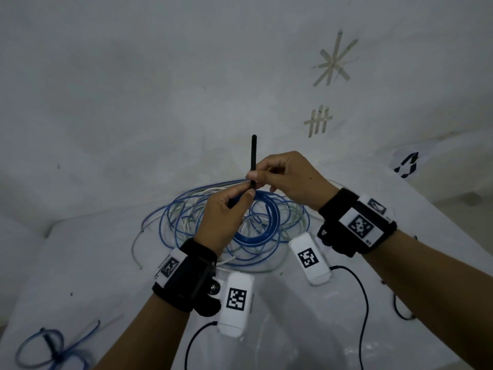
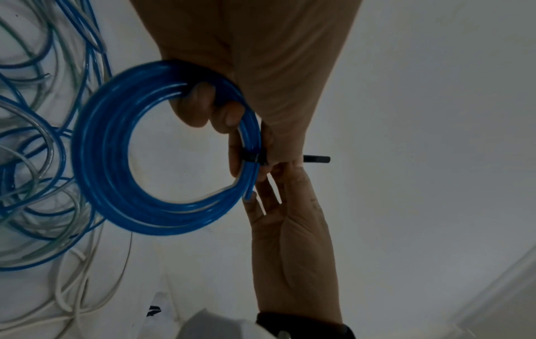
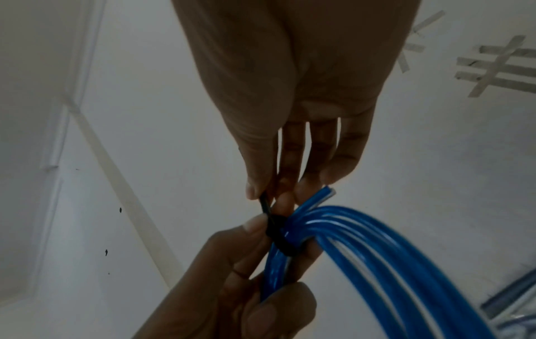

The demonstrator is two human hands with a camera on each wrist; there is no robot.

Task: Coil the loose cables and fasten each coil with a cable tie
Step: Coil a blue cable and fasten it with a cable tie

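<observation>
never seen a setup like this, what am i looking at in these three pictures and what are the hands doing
No machine here: these are a person's two bare hands, each with a black wristband carrying a white camera box marked with a square code. The wide picture comes from a camera on the person's head, looking down; the other two look along each wrist at the fingers. The left hand grips a blue coil of cable. The right hand pinches a black tie strap that loops round the coil, its free end sticking up. Below them, on the white surface, lies a loose tangle of blue and whitish cables, a tied blue bundle near the front left, and tape marks farther back.
</observation>
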